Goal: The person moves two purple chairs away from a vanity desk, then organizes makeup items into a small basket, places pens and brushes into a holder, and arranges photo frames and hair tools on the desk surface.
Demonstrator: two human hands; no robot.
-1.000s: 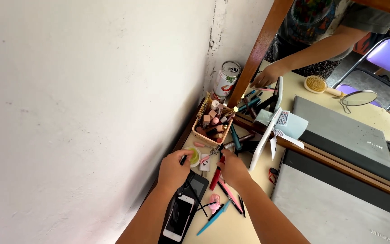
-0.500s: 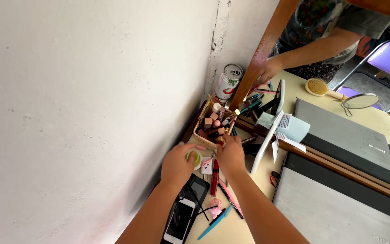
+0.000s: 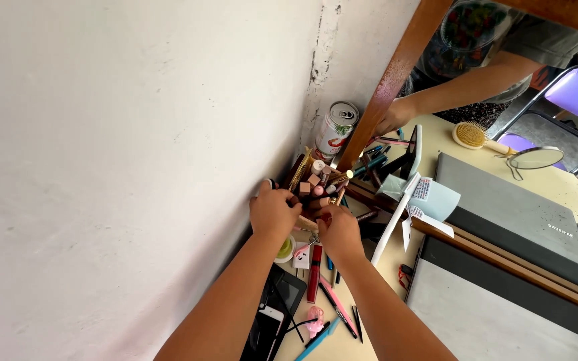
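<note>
A small cream basket (image 3: 304, 175) packed with several lipsticks and makeup tubes stands against the wall in the desk corner. My left hand (image 3: 272, 210) is curled over the basket's left side, gripping its rim, with a small dark item poking out above the fingers. My right hand (image 3: 338, 232) rests at the basket's near edge. Its fingers are bent in among the tubes and hidden by the back of the hand. A red tube (image 3: 314, 264) and a round green pot (image 3: 285, 249) lie just below the hands.
A drink can (image 3: 335, 127) stands behind the basket beside a wood-framed mirror (image 3: 396, 73) that reflects my arm. A white stand (image 3: 394, 210) and a grey laptop (image 3: 503, 311) sit to the right. A phone (image 3: 264, 337), pens and a pink clip lie near the desk's front.
My left hand has moved up from the phone and green pot to the basket's left side. My right hand went from the red tube to the basket's near edge.
</note>
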